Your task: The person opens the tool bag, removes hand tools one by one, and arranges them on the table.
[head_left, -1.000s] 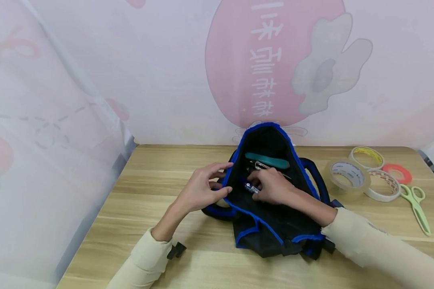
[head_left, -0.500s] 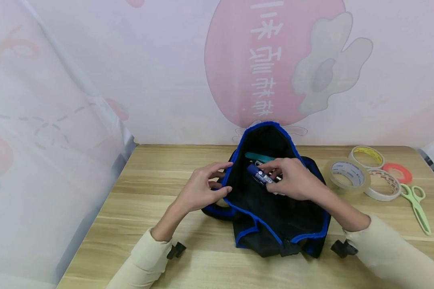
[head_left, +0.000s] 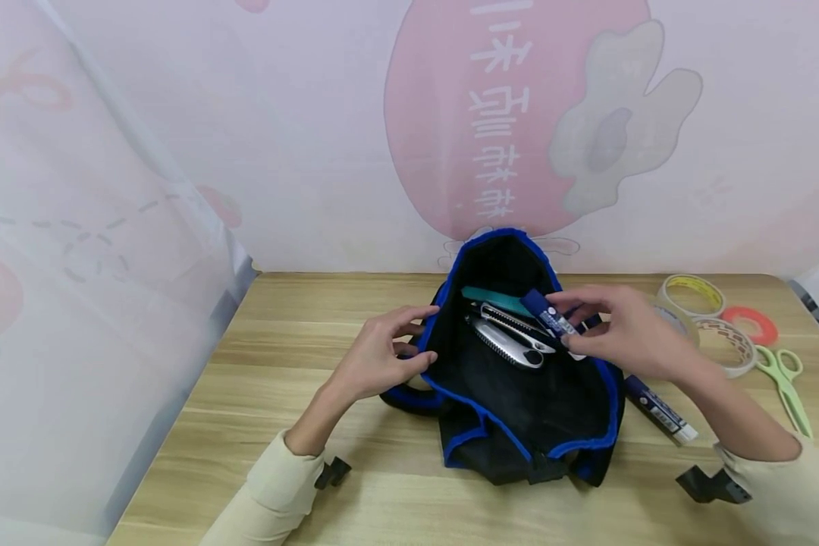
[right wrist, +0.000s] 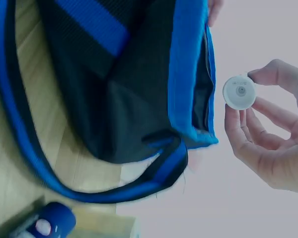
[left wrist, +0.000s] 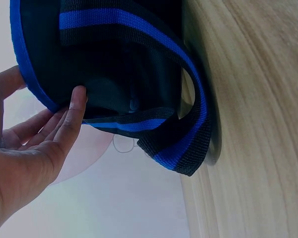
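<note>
the right hand (head_left: 617, 330) clamps thumb and fingertips round a dark-blue, white-based cylindrical glue stick (head_left: 543, 309), tilted above the right side of the open black fabric bag with blue trim (head_left: 519, 402). the left hand (head_left: 382, 356) pinches the bag's left rim between thumb and fingers. inside, towards the far end, lie a flat teal strip (head_left: 486, 296), a slim black-and-silver cutter (head_left: 512, 321) and a rounded silver utility knife (head_left: 503, 341). just right of the bag, a second blue-and-white glue stick (head_left: 658, 408) lies on the pale wooden table (head_left: 300, 326), close beside the right forearm. far right sit a clear tape roll (head_left: 685, 324) (mostly hidden behind the right hand), a yellow-cored tape roll (head_left: 698, 284), a brown-printed white tape roll (head_left: 745, 351) and a flat red ring (head_left: 767, 331). light-green plastic scissors (head_left: 788, 394) lie nearer, their tip beside the right sleeve.
</note>
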`<state>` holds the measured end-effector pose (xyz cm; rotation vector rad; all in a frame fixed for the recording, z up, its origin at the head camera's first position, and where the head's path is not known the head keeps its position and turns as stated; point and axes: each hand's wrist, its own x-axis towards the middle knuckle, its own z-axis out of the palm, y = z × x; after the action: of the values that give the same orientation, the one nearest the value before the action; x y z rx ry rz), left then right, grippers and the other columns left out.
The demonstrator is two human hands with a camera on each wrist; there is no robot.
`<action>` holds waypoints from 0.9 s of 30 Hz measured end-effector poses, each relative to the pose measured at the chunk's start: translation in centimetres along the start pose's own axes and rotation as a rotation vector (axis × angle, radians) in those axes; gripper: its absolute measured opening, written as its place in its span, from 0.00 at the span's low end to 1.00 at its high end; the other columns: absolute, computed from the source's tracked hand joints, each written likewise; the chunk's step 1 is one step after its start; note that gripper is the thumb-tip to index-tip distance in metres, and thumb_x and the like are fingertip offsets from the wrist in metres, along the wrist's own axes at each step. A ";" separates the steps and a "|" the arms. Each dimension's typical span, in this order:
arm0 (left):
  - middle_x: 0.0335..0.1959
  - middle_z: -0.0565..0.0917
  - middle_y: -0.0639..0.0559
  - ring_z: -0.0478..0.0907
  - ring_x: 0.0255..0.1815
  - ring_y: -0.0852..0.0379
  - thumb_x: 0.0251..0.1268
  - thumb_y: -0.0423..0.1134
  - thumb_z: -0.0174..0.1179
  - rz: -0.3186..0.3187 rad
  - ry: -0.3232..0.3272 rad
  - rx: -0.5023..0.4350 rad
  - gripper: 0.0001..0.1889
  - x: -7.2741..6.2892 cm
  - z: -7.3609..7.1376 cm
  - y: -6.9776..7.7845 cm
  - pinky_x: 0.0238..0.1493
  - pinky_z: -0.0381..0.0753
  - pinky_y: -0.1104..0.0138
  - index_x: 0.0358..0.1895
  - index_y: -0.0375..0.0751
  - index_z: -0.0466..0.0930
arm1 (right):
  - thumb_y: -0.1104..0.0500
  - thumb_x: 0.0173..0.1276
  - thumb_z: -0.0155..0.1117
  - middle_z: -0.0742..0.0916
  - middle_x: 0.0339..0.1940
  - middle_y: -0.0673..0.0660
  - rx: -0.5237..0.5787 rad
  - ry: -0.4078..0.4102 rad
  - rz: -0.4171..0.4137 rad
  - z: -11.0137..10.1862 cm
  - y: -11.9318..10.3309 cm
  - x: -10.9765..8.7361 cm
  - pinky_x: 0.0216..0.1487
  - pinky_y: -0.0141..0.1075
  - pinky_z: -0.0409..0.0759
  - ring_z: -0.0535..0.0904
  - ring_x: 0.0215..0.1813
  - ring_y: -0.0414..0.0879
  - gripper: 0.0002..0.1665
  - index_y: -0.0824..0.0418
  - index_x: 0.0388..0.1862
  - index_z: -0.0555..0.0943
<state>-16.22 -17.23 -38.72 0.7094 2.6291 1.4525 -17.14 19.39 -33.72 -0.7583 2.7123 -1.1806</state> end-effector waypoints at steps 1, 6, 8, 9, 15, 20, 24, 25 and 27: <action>0.71 0.82 0.41 0.87 0.62 0.42 0.66 0.29 0.73 0.000 0.000 0.001 0.33 0.0 0.0 0.0 0.57 0.92 0.58 0.75 0.38 0.77 | 0.66 0.68 0.76 0.90 0.60 0.60 -0.011 0.012 -0.005 -0.2 0.3 -0.3 0.45 0.28 0.89 0.85 0.51 0.39 0.30 0.60 0.70 0.84; 0.71 0.82 0.41 0.87 0.62 0.42 0.65 0.29 0.73 -0.002 0.002 0.004 0.33 -0.2 0.0 -0.1 0.57 0.91 0.57 0.75 0.38 0.77 | 0.67 0.67 0.77 0.90 0.58 0.62 -0.021 0.041 -0.009 -0.9 1.6 -1.7 0.44 0.25 0.88 0.82 0.48 0.29 0.30 0.61 0.68 0.85; 0.70 0.82 0.41 0.87 0.62 0.42 0.65 0.29 0.73 0.000 0.004 0.004 0.33 -0.3 -0.1 -0.2 0.57 0.91 0.58 0.75 0.38 0.77 | 0.68 0.67 0.76 0.90 0.59 0.64 -0.008 0.039 -0.002 -1.3 2.1 -2.2 0.44 0.25 0.88 0.82 0.48 0.27 0.30 0.62 0.69 0.84; 0.70 0.82 0.41 0.87 0.61 0.42 0.65 0.29 0.73 0.001 0.006 0.002 0.33 -0.3 -0.1 -0.2 0.57 0.92 0.58 0.75 0.38 0.77 | 0.68 0.67 0.76 0.90 0.59 0.64 -0.011 0.043 0.000 -1.4 2.4 -2.4 0.44 0.24 0.88 0.82 0.49 0.26 0.30 0.62 0.69 0.84; 0.70 0.82 0.41 0.88 0.61 0.43 0.65 0.28 0.72 0.005 0.008 -0.009 0.33 -0.3 -0.3 -0.3 0.56 0.92 0.60 0.75 0.39 0.77 | 0.71 0.66 0.76 0.90 0.58 0.61 -0.030 0.070 -0.025 -2.1 3.8 -3.6 0.44 0.23 0.88 0.83 0.48 0.27 0.33 0.59 0.70 0.84; 0.70 0.83 0.41 0.88 0.61 0.43 0.65 0.28 0.72 0.006 0.010 -0.004 0.33 -0.3 -0.4 -0.4 0.56 0.92 0.60 0.75 0.39 0.77 | 0.74 0.64 0.76 0.88 0.58 0.57 -0.020 0.089 -0.022 -2.4 5.3 -4.6 0.43 0.23 0.88 0.84 0.47 0.30 0.34 0.59 0.69 0.84; 0.70 0.83 0.41 0.88 0.61 0.42 0.65 0.28 0.72 0.001 0.007 -0.003 0.33 -0.3 -0.5 -0.4 0.56 0.92 0.60 0.74 0.38 0.77 | 0.73 0.65 0.76 0.87 0.55 0.46 -0.029 0.098 0.038 -2.6 6.5 -5.6 0.42 0.23 0.88 0.83 0.47 0.30 0.33 0.60 0.69 0.84; 0.70 0.83 0.41 0.88 0.61 0.42 0.66 0.28 0.72 -0.002 0.007 -0.003 0.33 -0.3 -0.5 -0.4 0.57 0.92 0.59 0.75 0.38 0.77 | 0.73 0.65 0.76 0.87 0.55 0.42 -0.029 0.099 0.051 -2.6 6.8 -5.9 0.41 0.24 0.88 0.83 0.47 0.29 0.33 0.61 0.69 0.84; 0.70 0.83 0.41 0.87 0.62 0.42 0.66 0.29 0.72 -0.007 0.007 -0.002 0.33 -0.3 -0.5 -0.4 0.57 0.91 0.58 0.75 0.39 0.77 | 0.74 0.64 0.76 0.86 0.53 0.34 -0.032 0.103 0.065 -2.7 7.4 -6.3 0.40 0.24 0.89 0.83 0.46 0.28 0.32 0.62 0.68 0.84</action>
<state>-16.26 -17.97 -38.82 0.6956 2.6324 1.4586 -15.41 28.49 -37.76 -0.6248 2.8215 -1.1968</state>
